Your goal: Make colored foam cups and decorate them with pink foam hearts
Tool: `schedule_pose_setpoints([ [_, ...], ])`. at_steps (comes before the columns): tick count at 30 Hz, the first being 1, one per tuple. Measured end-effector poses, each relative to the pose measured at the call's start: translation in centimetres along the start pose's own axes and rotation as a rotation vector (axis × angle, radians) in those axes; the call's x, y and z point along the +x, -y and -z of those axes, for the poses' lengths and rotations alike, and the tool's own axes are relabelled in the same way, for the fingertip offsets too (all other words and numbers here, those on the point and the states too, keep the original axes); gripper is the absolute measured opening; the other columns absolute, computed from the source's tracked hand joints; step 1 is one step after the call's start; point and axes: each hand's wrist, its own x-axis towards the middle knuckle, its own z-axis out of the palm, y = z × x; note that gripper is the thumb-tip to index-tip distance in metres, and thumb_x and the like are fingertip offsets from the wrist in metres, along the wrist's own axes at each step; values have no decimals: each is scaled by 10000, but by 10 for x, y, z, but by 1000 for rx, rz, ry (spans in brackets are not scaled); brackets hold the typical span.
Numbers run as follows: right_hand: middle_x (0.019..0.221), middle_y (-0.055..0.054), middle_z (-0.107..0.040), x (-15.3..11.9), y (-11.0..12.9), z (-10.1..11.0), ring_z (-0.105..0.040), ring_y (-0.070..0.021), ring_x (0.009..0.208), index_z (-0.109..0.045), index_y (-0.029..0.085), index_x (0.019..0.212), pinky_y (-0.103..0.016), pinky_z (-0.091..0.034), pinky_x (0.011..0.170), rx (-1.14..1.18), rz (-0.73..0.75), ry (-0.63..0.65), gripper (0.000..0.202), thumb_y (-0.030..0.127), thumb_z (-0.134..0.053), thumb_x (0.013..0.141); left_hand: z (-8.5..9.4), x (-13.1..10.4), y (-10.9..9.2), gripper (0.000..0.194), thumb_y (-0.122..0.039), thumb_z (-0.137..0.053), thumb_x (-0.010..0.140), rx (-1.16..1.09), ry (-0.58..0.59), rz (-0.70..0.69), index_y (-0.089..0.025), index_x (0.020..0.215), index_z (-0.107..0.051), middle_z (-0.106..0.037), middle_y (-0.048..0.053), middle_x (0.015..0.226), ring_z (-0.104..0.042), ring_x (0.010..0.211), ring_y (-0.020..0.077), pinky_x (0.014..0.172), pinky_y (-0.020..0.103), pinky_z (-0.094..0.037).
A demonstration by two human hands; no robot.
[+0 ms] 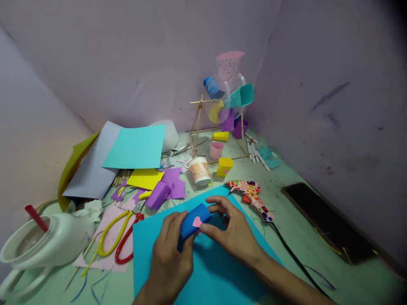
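Observation:
My left hand [173,250] is closed around a small blue paper cup [190,224], which lies on its side just above a large blue paper sheet [229,271]. A pink paper heart [197,221] sits on the cup's near face, with another bit of pink below it. My right hand [230,231] grips the cup's right end; its thumb touches beside the heart and its fingertips are at the far edge. A glue gun [251,197] with a colourful pattern lies just beyond my right hand.
Behind stands a stick frame [197,123] bearing a wheel with coloured paper cups. Yellow and red-handled scissors [119,237], a purple paper cup [158,195] and a white jug [57,241] are at left. A dark phone [327,220] lies right, near the glue gun's cord [295,258].

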Motion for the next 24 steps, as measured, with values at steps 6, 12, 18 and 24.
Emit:
schedule_pose_setpoints([
  [6,913,-36,-612,-4,4,-9,-566,-203,834,-562,205,1147,-341,-471,776,132,-95,25,549,218,-703,616,-4,-4,0,398,-113,-508,836,52,-16,-161,-120,1231,-466,-588,127,1104,-559,1048,184,898,255,-485],
  [12,743,15,-583,-2,5,-4,-561,-173,731,-574,197,1096,-293,-464,683,226,-89,73,528,239,-741,596,-5,-4,1,376,-116,-486,842,124,-47,-198,-112,1217,-472,-612,145,1082,-585,1043,198,891,265,-498],
  [18,657,42,-548,0,4,-9,-533,-149,640,-566,189,1029,-266,-443,607,300,-159,79,468,197,-708,584,-7,-6,7,357,-170,-484,856,167,-43,-252,-110,1208,-478,-639,148,1033,-627,992,199,845,240,-521],
  [24,622,52,-511,2,5,-6,-489,-142,605,-533,171,1027,-270,-407,581,376,-199,88,503,238,-694,555,-7,-3,-1,308,-191,-502,861,130,-77,-197,-107,1158,-510,-652,152,1002,-644,954,196,814,241,-533],
])
